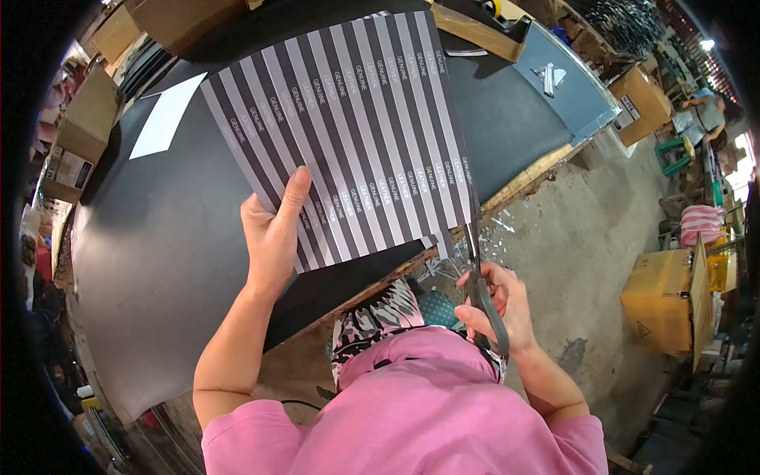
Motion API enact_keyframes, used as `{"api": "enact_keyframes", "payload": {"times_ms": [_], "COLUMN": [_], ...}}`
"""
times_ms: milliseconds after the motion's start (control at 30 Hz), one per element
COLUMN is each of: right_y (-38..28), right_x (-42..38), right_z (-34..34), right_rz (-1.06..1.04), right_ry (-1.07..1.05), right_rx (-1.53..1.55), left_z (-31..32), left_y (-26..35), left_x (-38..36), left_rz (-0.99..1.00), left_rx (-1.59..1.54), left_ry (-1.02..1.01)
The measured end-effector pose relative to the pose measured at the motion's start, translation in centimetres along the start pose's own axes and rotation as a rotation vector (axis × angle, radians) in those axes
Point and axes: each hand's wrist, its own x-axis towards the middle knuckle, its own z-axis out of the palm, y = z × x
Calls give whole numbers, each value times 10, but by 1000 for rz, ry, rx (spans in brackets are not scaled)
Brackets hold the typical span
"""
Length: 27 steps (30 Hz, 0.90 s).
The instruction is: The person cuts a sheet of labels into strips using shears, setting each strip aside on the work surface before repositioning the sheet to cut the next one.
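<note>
Gripping striped sheet (364,142), left hand (271,241) — fingers hidden (behind), scissors (480,291) part-covered

The black-and-grey striped printed sheet (364,142) is above the broad black-topped table (158,261), the left hand (271,237) at its near edge, left of centre. At the sheet's right edge are the blades of the black-handled metal scissors (480,291), their handles in the right hand (513,309), over the grey concrete floor (570,293). Left of the sheet lies the angular white paper piece (165,119), with the open brown cardboard box (87,119) farther left. Beyond the sheet, to the right, is the shallow brown cardboard tray (479,33); right of that, the flat blue-grey panel (582,107) bears small silvery strips (549,79). On the floor at right stands the yellowish-brown cardboard carton (655,305), the pink-and-white striped bundle (701,224) behind it.
</note>
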Motion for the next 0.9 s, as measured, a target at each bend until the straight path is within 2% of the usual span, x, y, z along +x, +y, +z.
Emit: {"api": "enact_keyframes", "payload": {"times_ms": [900], "right_y": [0], "right_x": [5], "right_z": [1], "right_rz": [-30], "right_ry": [-5], "right_rx": [32], "left_z": [1], "left_y": [1], "left_x": [-1], "left_rz": [-12], "left_rx": [19], "left_ry": [-23]}}
